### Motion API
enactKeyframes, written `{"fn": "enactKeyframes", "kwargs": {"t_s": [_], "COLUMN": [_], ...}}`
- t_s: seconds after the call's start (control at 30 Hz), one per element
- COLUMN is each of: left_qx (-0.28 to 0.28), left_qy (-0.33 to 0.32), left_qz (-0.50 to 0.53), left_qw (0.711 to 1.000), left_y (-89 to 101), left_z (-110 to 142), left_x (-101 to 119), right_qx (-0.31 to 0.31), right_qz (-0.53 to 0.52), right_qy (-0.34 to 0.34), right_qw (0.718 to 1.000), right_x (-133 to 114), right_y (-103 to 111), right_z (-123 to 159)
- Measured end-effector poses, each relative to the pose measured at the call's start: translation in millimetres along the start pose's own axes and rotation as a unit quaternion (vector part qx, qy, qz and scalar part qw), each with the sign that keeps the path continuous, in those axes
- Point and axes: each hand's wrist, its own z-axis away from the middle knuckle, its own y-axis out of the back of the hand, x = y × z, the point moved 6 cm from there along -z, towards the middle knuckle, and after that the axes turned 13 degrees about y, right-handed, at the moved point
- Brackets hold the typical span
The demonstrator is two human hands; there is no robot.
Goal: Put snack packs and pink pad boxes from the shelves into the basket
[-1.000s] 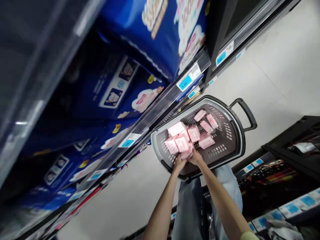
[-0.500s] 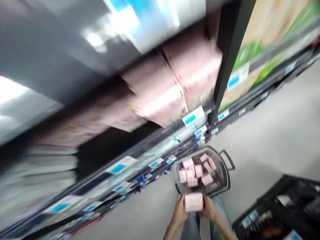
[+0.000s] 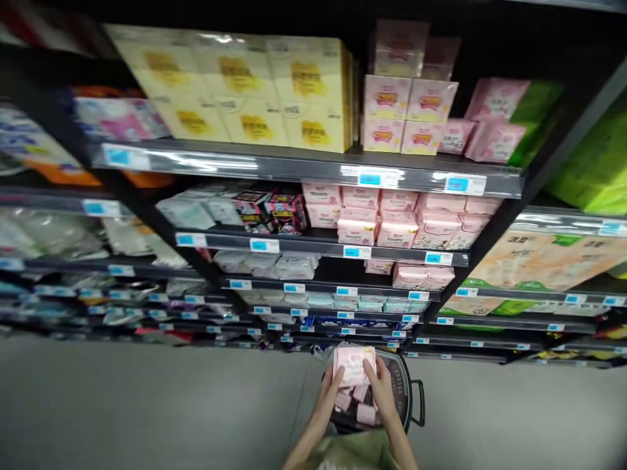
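Observation:
Both my hands hold one pink soft pack (image 3: 353,363), with printing on its face. My left hand (image 3: 329,386) is closed on its left side, thumb on the front. Opposite it, my right hand (image 3: 381,385) grips the right side, its thumb also on the front. Below the pack sits a dark shopping basket (image 3: 402,385) with a handle at its right. Several smaller-looking pink packs (image 3: 366,414) lie loose inside it, partly hidden by my arms and the held pack.
Ahead rises a dark store shelf (image 3: 294,163) with price tags. It bears yellow boxes (image 3: 308,91), pink packs (image 3: 357,225), black boxes (image 3: 287,209) and large green packages (image 3: 592,156). Grey floor (image 3: 147,398) runs along its foot.
My view has swung from a tilted, blurred look along the shelf to facing it squarely. My hands still hold a pink pack, now raised over the basket's far part.

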Motion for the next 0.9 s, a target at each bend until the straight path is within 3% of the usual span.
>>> {"fn": "enactKeyframes", "kwargs": {"t_s": [0.13,0.27,0.57,0.9], "left_qx": [0.022,0.040,0.053,0.031], "left_qy": [-0.053,-0.088,-0.090,-0.086], "left_qz": [0.016,-0.014,-0.016,-0.022], "left_qw": [0.998,0.995,0.994,0.996], "left_y": [-1.2,13.3,48.0,58.6], "left_z": [21,34,34,23], "left_x": [33,66,70,82], "right_qx": [-0.011,0.020,-0.022,-0.004], "right_qz": [-0.011,-0.004,0.005,0.033], "right_qy": [-0.015,-0.029,-0.035,-0.043], "right_qw": [1.000,0.999,0.999,0.999], "right_x": [-12,-11,-20,-10], "right_y": [-19,-34,-71,-80], "right_z": [1,12,15,9]}}
